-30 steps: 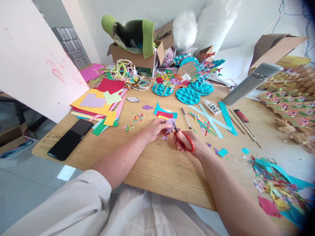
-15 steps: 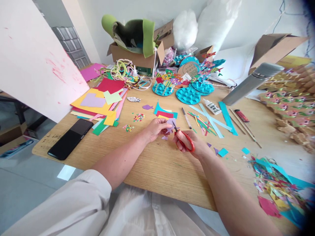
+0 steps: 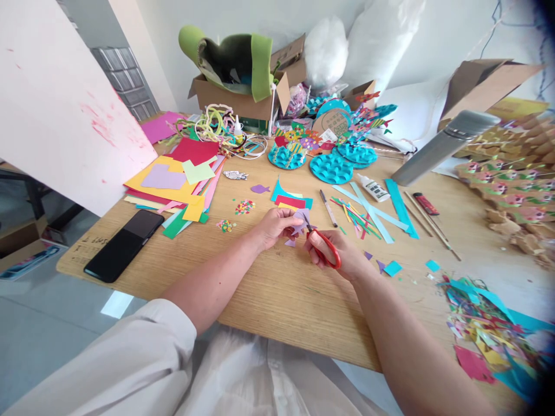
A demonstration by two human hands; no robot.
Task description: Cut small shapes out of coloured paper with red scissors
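My left hand (image 3: 280, 227) pinches a small piece of purple paper (image 3: 300, 216) above the table. Red-handled scissors (image 3: 333, 254) are in my right hand (image 3: 332, 248), their blades pointing up and left against the paper's right side. Whether the blades are parted is too small to make out. Below the paper, a purple scrap (image 3: 290, 243) lies on the wood. Just behind my left hand are layered blue, red and yellow paper pieces (image 3: 291, 201). A purple paper fish (image 3: 260, 189) lies farther back to the left.
A black phone (image 3: 124, 245) and stacked coloured paper (image 3: 173, 173) are at the left. Behind stand blue egg-tray discs (image 3: 331, 167). To the right lie a pen (image 3: 328, 208), thin paper strips (image 3: 358, 215), a glue bottle (image 3: 373, 188), a grey tumbler (image 3: 444, 147) and a scrap heap (image 3: 485, 323).
The scissors and my right hand have shifted very slightly to the left. My left hand and the purple paper stay in nearly the same place.
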